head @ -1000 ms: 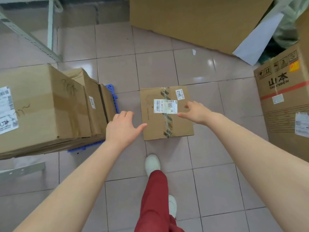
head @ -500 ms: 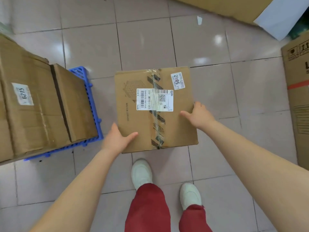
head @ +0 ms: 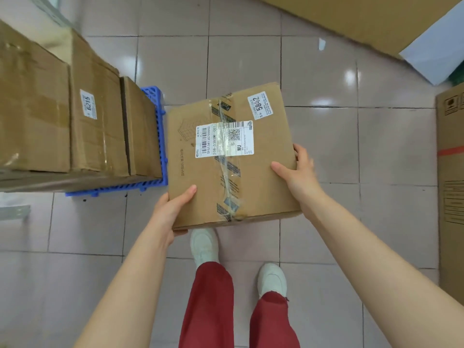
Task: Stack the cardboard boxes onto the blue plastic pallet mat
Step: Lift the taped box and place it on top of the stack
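A brown cardboard box point(head: 261, 172) with a white shipping label and a "5842" sticker is held between both hands, above the tiled floor and tilted slightly. My left hand point(head: 170, 209) grips its near left corner, thumb on top. My right hand point(head: 298, 172) clasps its right edge. The blue plastic pallet mat point(head: 160, 146) lies on the floor just left of the box, only its right and near rims showing. Several cardboard boxes point(head: 98, 126) stand side by side on the mat, one labelled "6215".
A tall printed carton point(head: 452, 172) stands at the right edge. A large flat cardboard sheet point(head: 351, 18) and a white sheet point(head: 437, 54) lie at the top right. My feet in white shoes point(head: 203, 244) are below the box. A metal shelf bracket point(head: 12, 212) is at the left.
Both hands reached to the box on the floor, closed on its sides and lifted it. The box now sits higher and nearer the pallet mat, turned slightly.
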